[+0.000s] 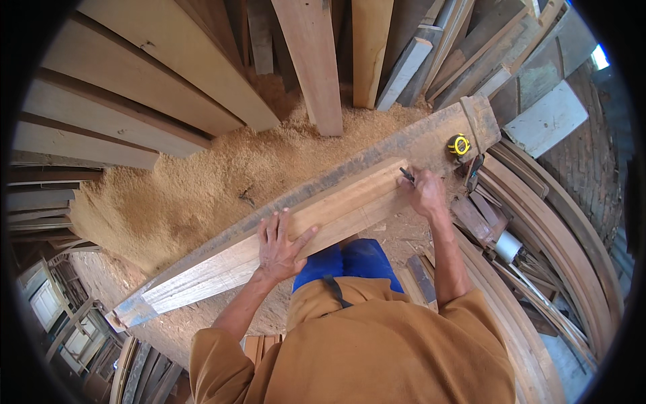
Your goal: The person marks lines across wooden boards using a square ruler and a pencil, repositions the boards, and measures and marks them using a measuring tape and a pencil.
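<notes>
Long pale wooden boards (343,213) lie side by side along a worn workbench plank (434,138), which slants from lower left to upper right. My left hand (280,246) rests on the boards near their middle, fingers spread and flat. At their right end, my right hand (427,193) is closed round a thin dark marking tool (407,175), perhaps a pencil or pen; its tip is close to the board's end. Beyond that hand, a yellow and black tape measure (459,145) sits on the bench plank.
A large heap of sawdust (195,195) lies behind the bench. Several planks (313,60) lean upright along the far side. To the right are stacked long timbers (538,222), offcuts (474,219) and a white board (546,120). A dark-handled tool (475,166) hangs by the bench edge.
</notes>
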Motion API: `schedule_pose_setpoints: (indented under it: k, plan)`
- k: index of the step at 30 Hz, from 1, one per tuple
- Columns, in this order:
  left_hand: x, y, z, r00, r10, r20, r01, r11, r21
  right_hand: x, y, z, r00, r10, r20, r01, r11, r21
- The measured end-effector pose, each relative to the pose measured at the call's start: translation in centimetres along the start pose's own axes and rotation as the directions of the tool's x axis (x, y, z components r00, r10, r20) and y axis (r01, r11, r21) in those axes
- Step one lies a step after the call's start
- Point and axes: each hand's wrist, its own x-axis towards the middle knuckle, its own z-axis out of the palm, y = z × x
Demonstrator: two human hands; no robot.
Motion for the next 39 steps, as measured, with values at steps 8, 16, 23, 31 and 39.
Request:
schedule_pose_setpoints:
  k: [8,16,23,31,39]
  plan:
    - [0.1,0.0,0.1,1.000,0.012,-0.009,-0.012,1.000,-0.005,-0.5,-0.6,0.9,0.997,-0.055,0.051,0.058,0.995,-0.080]
    - [0.0,0.1,0.3,1.000,0.014,-0.011,-0.014,1.000,0.001,-1.1,-1.3,1.4,0.991,-0.134,0.001,0.133,0.987,-0.090]
    - [0.1,0.0,0.3,1.000,0.015,0.007,-0.016,1.000,0.011,-1.4,-2.4,1.1,0.994,-0.087,0.071,0.093,0.992,-0.090]
    - [-0.1,0.0,0.5,1.000,0.016,0.017,-0.016,1.000,0.011,-1.4,-1.9,1.6,0.992,-0.050,0.115,0.058,0.996,-0.065]
    - [-0.3,-0.1,0.8,1.000,0.005,0.012,-0.005,1.000,0.011,4.1,2.1,0.1,0.993,-0.086,-0.076,0.086,0.996,-0.001]
